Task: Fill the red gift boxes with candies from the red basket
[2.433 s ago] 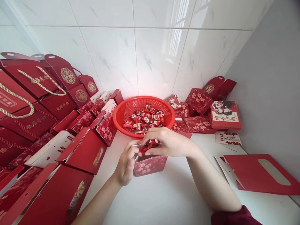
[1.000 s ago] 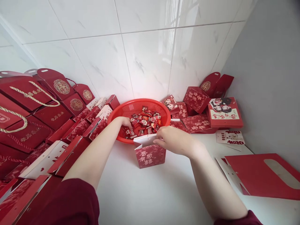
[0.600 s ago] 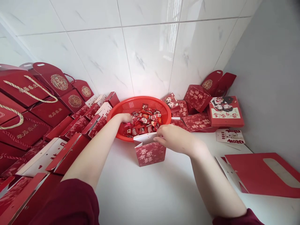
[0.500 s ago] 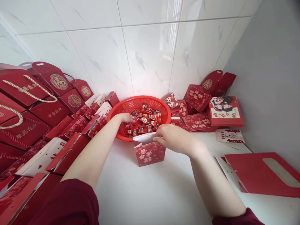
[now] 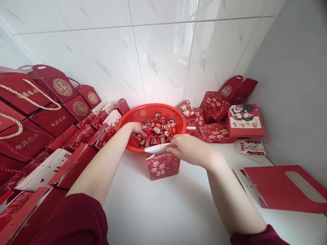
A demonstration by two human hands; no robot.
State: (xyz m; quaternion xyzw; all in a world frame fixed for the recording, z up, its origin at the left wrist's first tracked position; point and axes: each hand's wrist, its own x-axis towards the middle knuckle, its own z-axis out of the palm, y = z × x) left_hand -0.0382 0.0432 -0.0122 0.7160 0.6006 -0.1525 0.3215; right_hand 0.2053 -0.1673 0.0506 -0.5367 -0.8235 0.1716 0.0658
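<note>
My left hand [image 5: 137, 129] reaches over the left rim of a red plastic basket [image 5: 182, 119], its fingers curled down and closed on wrapped candy at the left of the pile. Red-wrapped candies [image 5: 157, 131] lie heaped in the basket. In front of it stands an upright red paper gift box [image 5: 165, 167] with pale lettering, its top open. My right hand [image 5: 182, 147] pinches the box's upper right edge between thumb and fingers. What lies inside the box is hidden.
Rows of red gift boxes [image 5: 76, 163] and handled bags [image 5: 28, 92] crowd the left side. At right are more boxes [image 5: 216, 105], one with a cartoon couple [image 5: 245, 120], a printed card [image 5: 250, 147] and a flat red bag [image 5: 283, 187]. A tiled wall [image 5: 163, 61] rises behind.
My left hand has dipped slightly lower into the candies, and its fingers have curled in. My right hand stays on the gift box. The view has shifted a little.
</note>
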